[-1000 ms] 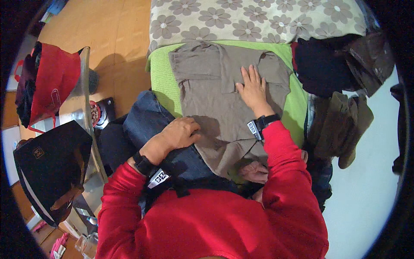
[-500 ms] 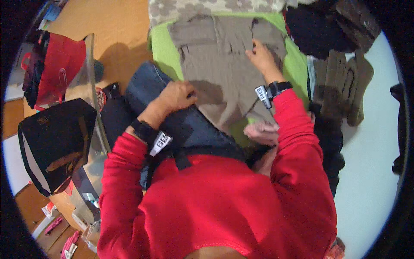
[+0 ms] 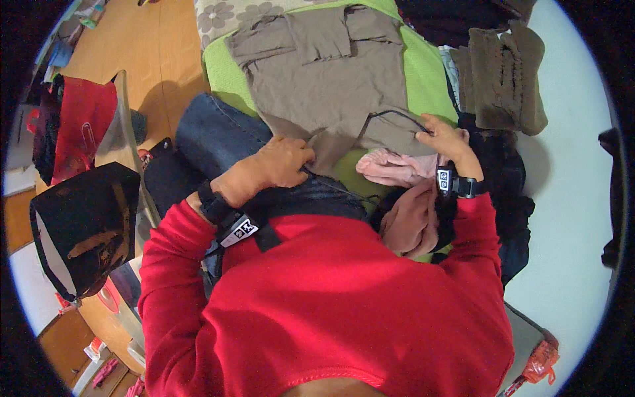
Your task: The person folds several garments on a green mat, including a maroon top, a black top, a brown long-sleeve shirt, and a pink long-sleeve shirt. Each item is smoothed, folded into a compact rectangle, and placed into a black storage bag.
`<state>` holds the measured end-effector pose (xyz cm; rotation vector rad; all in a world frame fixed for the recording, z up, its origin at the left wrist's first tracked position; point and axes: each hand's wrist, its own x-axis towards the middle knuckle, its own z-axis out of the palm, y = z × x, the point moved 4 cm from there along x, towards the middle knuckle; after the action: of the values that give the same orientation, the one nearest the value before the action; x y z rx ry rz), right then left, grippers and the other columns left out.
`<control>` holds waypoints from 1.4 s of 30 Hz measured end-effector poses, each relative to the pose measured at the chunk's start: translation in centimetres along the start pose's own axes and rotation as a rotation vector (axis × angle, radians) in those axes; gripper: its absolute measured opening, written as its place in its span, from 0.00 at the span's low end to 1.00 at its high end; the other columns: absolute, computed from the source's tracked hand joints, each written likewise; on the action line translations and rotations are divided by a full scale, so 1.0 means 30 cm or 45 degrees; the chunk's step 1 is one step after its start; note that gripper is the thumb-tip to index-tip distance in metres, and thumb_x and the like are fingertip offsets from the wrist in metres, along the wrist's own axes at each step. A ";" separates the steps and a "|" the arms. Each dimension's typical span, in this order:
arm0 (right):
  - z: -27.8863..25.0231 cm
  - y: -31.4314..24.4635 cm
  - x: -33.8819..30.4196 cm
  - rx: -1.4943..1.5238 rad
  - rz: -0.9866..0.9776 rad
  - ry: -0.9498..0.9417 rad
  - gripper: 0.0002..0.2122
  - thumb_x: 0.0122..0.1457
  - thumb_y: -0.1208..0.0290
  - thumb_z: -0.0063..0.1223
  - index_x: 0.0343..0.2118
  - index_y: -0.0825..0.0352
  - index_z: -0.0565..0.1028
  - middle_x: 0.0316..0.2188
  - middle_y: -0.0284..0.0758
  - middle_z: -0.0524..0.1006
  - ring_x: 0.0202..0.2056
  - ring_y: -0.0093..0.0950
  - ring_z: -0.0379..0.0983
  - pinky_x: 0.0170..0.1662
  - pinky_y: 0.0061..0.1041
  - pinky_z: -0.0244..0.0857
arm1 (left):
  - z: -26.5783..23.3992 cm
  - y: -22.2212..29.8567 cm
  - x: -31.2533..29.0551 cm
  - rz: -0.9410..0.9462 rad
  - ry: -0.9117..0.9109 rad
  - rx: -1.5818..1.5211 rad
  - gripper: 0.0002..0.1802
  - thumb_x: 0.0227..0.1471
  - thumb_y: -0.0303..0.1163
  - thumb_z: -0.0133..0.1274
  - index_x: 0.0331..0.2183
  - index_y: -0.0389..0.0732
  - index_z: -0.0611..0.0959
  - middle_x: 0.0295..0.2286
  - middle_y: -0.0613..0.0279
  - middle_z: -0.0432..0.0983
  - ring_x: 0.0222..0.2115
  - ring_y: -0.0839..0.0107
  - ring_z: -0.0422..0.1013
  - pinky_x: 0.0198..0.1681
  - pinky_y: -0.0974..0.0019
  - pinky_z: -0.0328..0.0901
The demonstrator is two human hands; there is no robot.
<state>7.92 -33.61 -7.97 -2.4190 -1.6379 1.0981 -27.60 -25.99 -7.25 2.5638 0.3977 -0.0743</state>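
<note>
A taupe long-sleeved top point(image 3: 331, 86) lies spread in front of me, its sleeves folded inward at the far end. My left hand point(image 3: 284, 162) is closed at its near left corner, over folded blue jeans point(image 3: 225, 135); the fingertips are partly hidden. At the near right corner my right hand point(image 3: 446, 140) pinches the cloth. A thin dark cord point(image 3: 397, 114) curves across the near part of the top to my right fingers. Beside that hand lies a crumpled pink garment point(image 3: 397, 167), and a dusty-pink cloth point(image 3: 413, 218) sits nearer me.
A lime-green cover point(image 3: 426, 79) lies under the top, with a flower-patterned cloth point(image 3: 215, 23) beyond. Folded brown clothing point(image 3: 506, 79) and dark garments point(image 3: 503, 165) are piled at right. A black bag point(image 3: 89, 228) and a red bag point(image 3: 86, 126) stand at left.
My right hand has drawn back toward me from the far right of the top to its near right corner. My left hand has shifted slightly nearer. The top's far end now shows folded-in sleeves more clearly.
</note>
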 end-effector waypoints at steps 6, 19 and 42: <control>0.012 -0.011 0.068 -0.195 -0.040 0.047 0.34 0.45 0.60 0.58 0.53 0.74 0.60 0.47 0.52 0.68 0.49 0.40 0.66 0.51 0.29 0.59 | 0.039 -0.049 0.051 -0.056 0.060 -0.077 0.10 0.43 0.33 0.50 0.31 0.39 0.77 0.28 0.49 0.72 0.32 0.49 0.69 0.36 0.56 0.65; -0.046 -0.062 0.075 -0.245 -0.162 -0.126 0.21 0.45 0.58 0.58 0.37 0.71 0.73 0.35 0.48 0.75 0.39 0.41 0.73 0.42 0.33 0.65 | -0.085 -0.326 -0.058 -0.759 0.498 -0.928 0.13 0.47 0.29 0.45 0.36 0.33 0.74 0.21 0.60 0.71 0.23 0.74 0.67 0.28 0.68 0.63; -0.040 -0.187 0.053 -0.304 -0.423 0.340 0.10 0.49 0.71 0.49 0.35 0.67 0.73 0.32 0.45 0.75 0.36 0.45 0.71 0.40 0.38 0.65 | -0.054 -0.327 0.018 -0.973 0.459 -1.187 0.18 0.45 0.40 0.53 0.30 0.33 0.77 0.22 0.62 0.69 0.22 0.72 0.67 0.22 0.69 0.65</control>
<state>4.37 -29.37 -5.75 -2.1787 -2.0664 0.5346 -30.04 -17.05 -10.88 1.3999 1.1990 0.2456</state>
